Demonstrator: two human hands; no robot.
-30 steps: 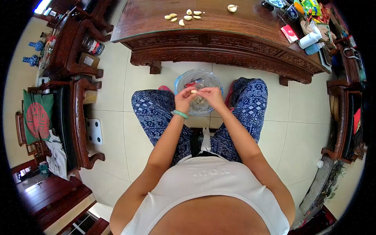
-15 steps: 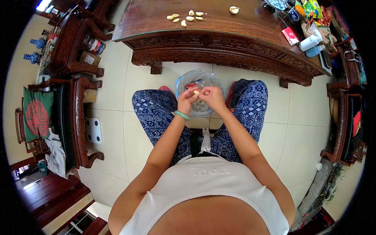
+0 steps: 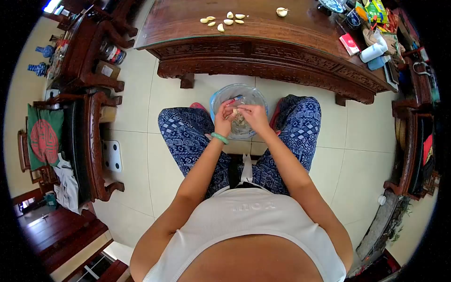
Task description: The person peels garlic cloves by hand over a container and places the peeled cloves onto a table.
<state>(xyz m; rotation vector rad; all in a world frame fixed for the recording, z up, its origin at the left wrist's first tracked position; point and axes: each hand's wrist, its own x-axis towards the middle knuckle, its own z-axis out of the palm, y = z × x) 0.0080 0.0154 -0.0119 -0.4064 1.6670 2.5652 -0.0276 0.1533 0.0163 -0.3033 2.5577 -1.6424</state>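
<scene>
Over a lined waste bin (image 3: 260, 96) between my knees, both hands meet fingertip to fingertip. My left hand (image 3: 222, 121), with a green bangle at the wrist, pinches a small pale garlic clove (image 3: 235, 112). From the other side my right hand (image 3: 254, 116) closes its thumb and fingers on the same clove; the fingers partly hide it. Inside the bin lie a red and blue wrapper and pale scraps. On the wooden table ahead are several peeled garlic cloves (image 3: 228, 21) and, to their right, a partial garlic bulb (image 3: 282, 12).
The carved wooden table (image 3: 211, 51) spans the space ahead, its front edge just beyond the bin. At its right end stand a white bottle (image 3: 374, 51), a red and white box (image 3: 348, 43) and colourful packets (image 3: 376, 13). A carved chair (image 3: 96, 145) is at the left.
My hands have shifted very slightly, the left one turning a little and the fingertips moving lower over the clove. The cloves on the table have stayed in place.
</scene>
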